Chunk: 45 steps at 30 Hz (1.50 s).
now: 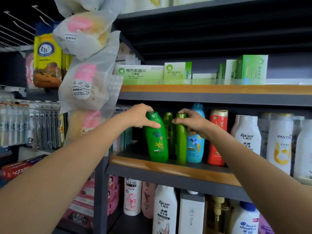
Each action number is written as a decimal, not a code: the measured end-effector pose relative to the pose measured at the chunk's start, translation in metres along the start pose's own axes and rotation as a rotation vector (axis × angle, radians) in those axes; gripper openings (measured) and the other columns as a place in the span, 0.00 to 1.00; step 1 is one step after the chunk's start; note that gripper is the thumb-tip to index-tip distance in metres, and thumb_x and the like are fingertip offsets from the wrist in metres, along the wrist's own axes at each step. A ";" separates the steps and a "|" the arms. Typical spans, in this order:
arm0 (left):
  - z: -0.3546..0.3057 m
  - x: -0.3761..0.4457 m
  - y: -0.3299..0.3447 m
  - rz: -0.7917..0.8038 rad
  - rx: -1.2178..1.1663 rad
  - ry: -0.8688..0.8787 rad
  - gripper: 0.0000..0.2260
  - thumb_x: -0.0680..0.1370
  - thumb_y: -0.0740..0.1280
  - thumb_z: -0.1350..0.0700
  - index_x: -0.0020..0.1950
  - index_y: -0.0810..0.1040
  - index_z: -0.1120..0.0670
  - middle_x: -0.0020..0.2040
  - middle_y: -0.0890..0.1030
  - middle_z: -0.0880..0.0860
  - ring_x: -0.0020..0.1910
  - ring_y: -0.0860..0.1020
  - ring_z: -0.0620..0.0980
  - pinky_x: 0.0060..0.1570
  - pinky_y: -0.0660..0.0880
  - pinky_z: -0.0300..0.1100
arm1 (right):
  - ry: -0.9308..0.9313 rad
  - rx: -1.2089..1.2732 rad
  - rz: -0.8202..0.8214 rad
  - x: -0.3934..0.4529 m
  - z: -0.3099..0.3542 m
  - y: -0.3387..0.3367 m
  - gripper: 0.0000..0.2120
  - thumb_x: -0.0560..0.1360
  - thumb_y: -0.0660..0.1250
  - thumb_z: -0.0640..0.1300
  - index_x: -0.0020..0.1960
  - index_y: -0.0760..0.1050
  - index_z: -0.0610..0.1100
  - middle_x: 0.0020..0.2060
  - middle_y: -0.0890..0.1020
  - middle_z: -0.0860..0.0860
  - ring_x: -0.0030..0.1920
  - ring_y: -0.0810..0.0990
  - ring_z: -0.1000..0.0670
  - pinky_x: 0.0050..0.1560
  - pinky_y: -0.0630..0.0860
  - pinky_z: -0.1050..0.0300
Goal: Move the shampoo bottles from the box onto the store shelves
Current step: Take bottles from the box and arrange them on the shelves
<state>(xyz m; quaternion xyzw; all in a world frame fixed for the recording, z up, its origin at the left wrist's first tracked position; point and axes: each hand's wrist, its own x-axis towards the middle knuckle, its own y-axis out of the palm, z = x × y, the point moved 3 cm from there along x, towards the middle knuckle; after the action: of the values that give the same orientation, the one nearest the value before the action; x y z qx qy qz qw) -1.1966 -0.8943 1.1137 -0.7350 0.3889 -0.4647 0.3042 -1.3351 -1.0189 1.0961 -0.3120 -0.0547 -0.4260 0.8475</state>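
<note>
Both hands reach to the middle shelf [168, 168]. On the left, the left hand [141, 116] grips the upper part of a bright green shampoo bottle [157, 141], fingers curled over its cap and thumb across its front; the bottle stands tilted at the shelf's front edge. Just right of it, the right hand [194, 123] grasps a darker green bottle [181, 142] near its cap, standing upright. Another green bottle [168, 120] shows between them, further back. Further right stand a blue bottle [195, 149], a red bottle [217, 141] and white bottles [247, 134].
</note>
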 end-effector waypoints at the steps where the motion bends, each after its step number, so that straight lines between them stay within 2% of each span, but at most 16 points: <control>1: 0.000 0.001 0.000 -0.030 -0.049 -0.008 0.15 0.70 0.74 0.52 0.52 0.77 0.57 0.44 0.78 0.55 0.30 0.72 0.48 0.24 0.68 0.31 | 0.042 0.073 0.047 -0.004 0.001 -0.001 0.17 0.73 0.70 0.45 0.59 0.69 0.47 0.36 0.72 0.48 0.25 0.64 0.54 0.20 0.69 0.65; 4: 0.004 0.006 0.002 -0.082 -0.160 -0.030 0.17 0.71 0.73 0.56 0.57 0.76 0.59 0.53 0.78 0.55 0.29 0.73 0.47 0.32 0.71 0.35 | 0.120 0.152 0.147 -0.012 0.007 0.000 0.35 0.73 0.70 0.46 0.75 0.56 0.45 0.64 0.70 0.45 0.28 0.72 0.53 0.31 0.80 0.62; 6: 0.007 0.009 0.007 -0.071 -0.206 -0.054 0.14 0.72 0.73 0.58 0.55 0.75 0.58 0.55 0.76 0.55 0.31 0.74 0.47 0.36 0.73 0.37 | 0.112 0.143 0.086 -0.012 0.010 0.005 0.39 0.73 0.70 0.45 0.76 0.52 0.42 0.70 0.65 0.41 0.28 0.75 0.52 0.31 0.80 0.60; 8: 0.010 0.011 0.013 -0.086 -0.271 -0.069 0.15 0.72 0.72 0.60 0.56 0.74 0.60 0.54 0.76 0.56 0.34 0.75 0.49 0.38 0.76 0.40 | 0.107 0.173 -0.037 -0.008 0.009 0.010 0.39 0.73 0.71 0.45 0.76 0.53 0.41 0.70 0.66 0.40 0.26 0.76 0.51 0.28 0.79 0.58; 10: 0.010 0.013 0.018 -0.122 -0.342 -0.070 0.17 0.73 0.71 0.62 0.60 0.73 0.62 0.50 0.74 0.54 0.35 0.73 0.46 0.31 0.75 0.33 | 0.110 0.189 -0.119 -0.004 0.009 0.017 0.37 0.72 0.71 0.47 0.74 0.56 0.42 0.68 0.70 0.40 0.23 0.78 0.51 0.27 0.79 0.58; 12: 0.010 0.012 0.021 -0.166 -0.398 -0.075 0.17 0.74 0.70 0.62 0.61 0.72 0.60 0.45 0.74 0.51 0.36 0.72 0.43 0.24 0.71 0.29 | 0.103 0.102 -0.154 -0.002 0.010 0.024 0.36 0.73 0.71 0.50 0.74 0.57 0.42 0.64 0.74 0.39 0.26 0.81 0.48 0.35 0.82 0.55; 15: 0.021 0.009 0.031 -0.170 -0.464 -0.139 0.18 0.74 0.71 0.58 0.62 0.71 0.56 0.48 0.76 0.51 0.40 0.75 0.47 0.25 0.70 0.35 | 0.078 -0.127 -0.138 -0.003 0.012 0.027 0.37 0.72 0.71 0.54 0.73 0.58 0.42 0.63 0.74 0.42 0.40 0.84 0.42 0.51 0.80 0.52; 18: 0.038 0.001 0.053 -0.074 -0.523 -0.251 0.16 0.74 0.71 0.57 0.59 0.72 0.55 0.47 0.78 0.53 0.34 0.72 0.46 0.28 0.67 0.36 | 0.129 -0.194 -0.025 -0.008 0.006 0.030 0.39 0.69 0.74 0.49 0.71 0.58 0.39 0.63 0.74 0.43 0.42 0.84 0.45 0.48 0.80 0.55; 21: 0.049 -0.003 0.062 -0.092 -0.629 -0.282 0.16 0.75 0.69 0.57 0.61 0.72 0.56 0.49 0.79 0.54 0.35 0.71 0.45 0.30 0.69 0.36 | 0.145 -0.130 -0.094 -0.007 -0.010 0.032 0.27 0.69 0.74 0.47 0.60 0.64 0.39 0.47 0.82 0.42 0.31 0.83 0.47 0.43 0.82 0.51; 25: 0.050 0.000 0.060 -0.068 -0.626 -0.265 0.15 0.75 0.69 0.57 0.61 0.72 0.56 0.51 0.79 0.54 0.35 0.71 0.45 0.33 0.70 0.37 | 0.134 -0.146 -0.164 0.000 -0.015 0.038 0.21 0.71 0.72 0.46 0.54 0.64 0.40 0.32 0.80 0.45 0.38 0.84 0.41 0.49 0.80 0.47; 27: 0.050 0.001 0.062 -0.053 -0.639 -0.257 0.14 0.76 0.68 0.57 0.60 0.72 0.55 0.52 0.79 0.54 0.36 0.72 0.45 0.34 0.70 0.37 | 0.126 -0.142 -0.159 0.004 -0.013 0.042 0.21 0.72 0.72 0.45 0.55 0.62 0.41 0.35 0.80 0.45 0.36 0.84 0.42 0.48 0.81 0.48; 31: 0.053 0.000 0.065 -0.032 -0.718 -0.263 0.12 0.76 0.68 0.57 0.59 0.72 0.53 0.55 0.80 0.53 0.43 0.76 0.45 0.37 0.71 0.37 | 0.121 -0.118 -0.169 0.009 -0.014 0.052 0.20 0.73 0.70 0.43 0.57 0.63 0.41 0.51 0.81 0.40 0.37 0.84 0.41 0.46 0.81 0.48; 34: 0.061 -0.006 0.074 0.058 -0.678 -0.280 0.16 0.75 0.69 0.58 0.61 0.71 0.52 0.52 0.79 0.50 0.46 0.77 0.45 0.38 0.74 0.36 | 0.103 -0.169 -0.198 0.011 -0.021 0.059 0.17 0.71 0.70 0.37 0.50 0.62 0.41 0.52 0.79 0.39 0.42 0.84 0.38 0.44 0.81 0.49; 36: 0.065 -0.010 0.082 0.116 -0.636 -0.281 0.19 0.74 0.69 0.62 0.64 0.70 0.55 0.47 0.79 0.49 0.44 0.78 0.44 0.36 0.77 0.33 | 0.112 -0.264 -0.197 0.011 -0.029 0.065 0.15 0.70 0.70 0.36 0.50 0.64 0.39 0.53 0.78 0.38 0.48 0.82 0.37 0.50 0.79 0.46; 39: 0.064 -0.008 0.084 0.126 -0.606 -0.258 0.21 0.74 0.68 0.66 0.66 0.69 0.58 0.43 0.76 0.49 0.40 0.77 0.43 0.35 0.77 0.31 | 0.108 -0.392 -0.215 0.008 -0.035 0.070 0.15 0.72 0.67 0.36 0.57 0.68 0.34 0.57 0.77 0.36 0.55 0.78 0.37 0.57 0.75 0.47; 45: 0.060 -0.003 0.086 0.100 -0.557 -0.243 0.22 0.74 0.68 0.66 0.67 0.68 0.61 0.43 0.73 0.53 0.38 0.76 0.47 0.35 0.77 0.30 | 0.067 -0.560 -0.244 0.003 -0.032 0.068 0.14 0.76 0.61 0.34 0.60 0.68 0.32 0.59 0.75 0.36 0.59 0.76 0.37 0.55 0.73 0.50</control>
<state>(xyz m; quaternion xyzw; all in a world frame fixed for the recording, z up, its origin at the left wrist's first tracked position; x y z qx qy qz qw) -1.1667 -0.9308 1.0195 -0.8203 0.4978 -0.2332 0.1580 -1.2874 -1.0090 1.0385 -0.5102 0.0555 -0.5332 0.6725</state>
